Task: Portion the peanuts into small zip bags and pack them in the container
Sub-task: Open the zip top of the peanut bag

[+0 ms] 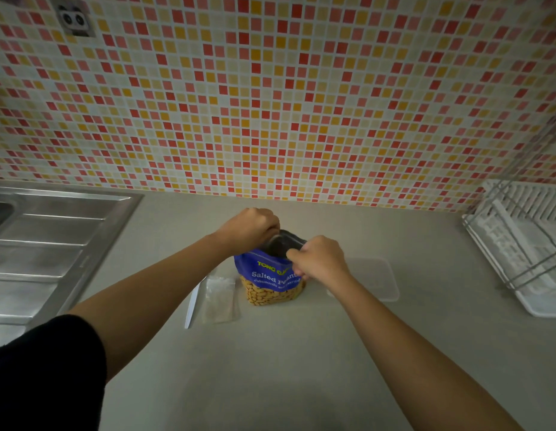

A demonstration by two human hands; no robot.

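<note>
1. Blue salted-peanut bag [272, 275] is standing upright on the counter [286, 353], mid-frame, mouth gaping open; peanuts are showing thru the clear lower window.
2. Left hand [250, 227] is pinching the far-left edge of the bag mouth, fingers curled tight.
3. Right hand [320, 259] is pinching the near-right edge of the mouth, fingers closed on the film; the two hands are holding the opening apart.
4. Stack of small clear zip bags [220, 298] is lying flat just left of the peanut bag.
5. White plastic spoon [192, 303] is lying left of the zip bags, beside them.
6. Clear container [374, 279] is sitting to the right of the bag, behind the right wrist.
7. Steel sink drainboard [49, 244] at far left, white dish rack [519, 247] at far right, mosaic tile wall [270, 88] behind.
</note>
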